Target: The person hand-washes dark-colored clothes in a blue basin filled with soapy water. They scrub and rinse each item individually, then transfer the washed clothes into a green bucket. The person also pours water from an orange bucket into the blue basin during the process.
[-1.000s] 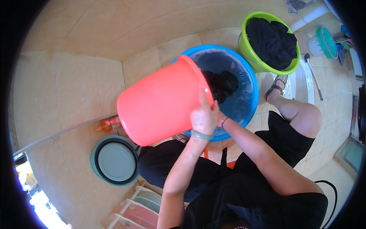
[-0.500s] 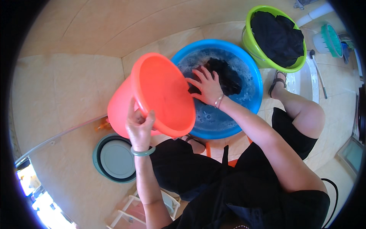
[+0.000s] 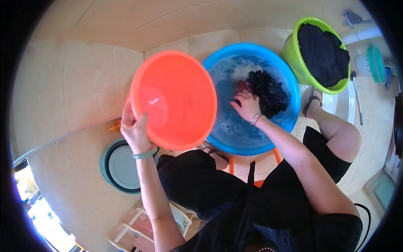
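In the head view, the coral bucket [image 3: 174, 98] sits left of centre with its mouth now turned up toward the camera and showing only a wet bottom; half a second ago it was still tipped toward the blue basin [image 3: 252, 98], and a second ago it was held high over it. The pour looks finished, in my judgement, and the bucket is being drawn back off the basin's left rim, which it still overlaps. The left hand [image 3: 135, 130] holds the bucket at its lower left rim, fingers curled over the edge and thumb outside. The right hand [image 3: 245, 105], which held the bucket a second ago, is now down in the sudsy water at centre right, fingers loosely spread on the dark wet garment [image 3: 266, 92].

A green bucket [image 3: 312, 52] stuffed with dark cloth stands at the upper right, just beside the basin and near the person's sandalled foot [image 3: 312, 101]. A round teal lid or basin [image 3: 119, 166] lies on the tiled floor at lower left, just under the left wrist. A thin hose [image 3: 63, 136] crosses the floor from the left edge. Open tiled floor shows along the top and upper left of the frame; the right side is crowded.
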Tool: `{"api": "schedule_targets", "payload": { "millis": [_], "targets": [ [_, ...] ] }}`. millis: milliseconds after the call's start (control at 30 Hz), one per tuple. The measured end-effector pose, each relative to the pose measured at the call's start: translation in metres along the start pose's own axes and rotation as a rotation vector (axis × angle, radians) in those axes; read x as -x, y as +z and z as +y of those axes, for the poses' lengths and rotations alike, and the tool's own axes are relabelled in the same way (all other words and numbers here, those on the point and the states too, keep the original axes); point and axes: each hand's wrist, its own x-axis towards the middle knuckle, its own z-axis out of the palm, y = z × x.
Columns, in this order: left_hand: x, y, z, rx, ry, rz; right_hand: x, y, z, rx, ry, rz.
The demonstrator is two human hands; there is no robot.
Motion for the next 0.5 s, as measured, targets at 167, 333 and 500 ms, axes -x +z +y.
{"api": "schedule_targets", "payload": {
  "millis": [167, 333, 500],
  "targets": [
    [-0.015, 0.005, 0.022, 0.165, 0.067, 0.071, -0.009, -0.005, -0.064, -1.277, 0.307, -0.279],
    [-0.043, -0.005, 0.057, 0.322, 0.11, -0.019, -0.019, -0.054, -0.095, -1.471, 0.161, -0.113],
    [-0.066, 0.017, 0.064, 0.437, 0.119, -0.078, -0.038, -0.148, -0.082, -1.338, 0.019, 0.241]
  ]
}}
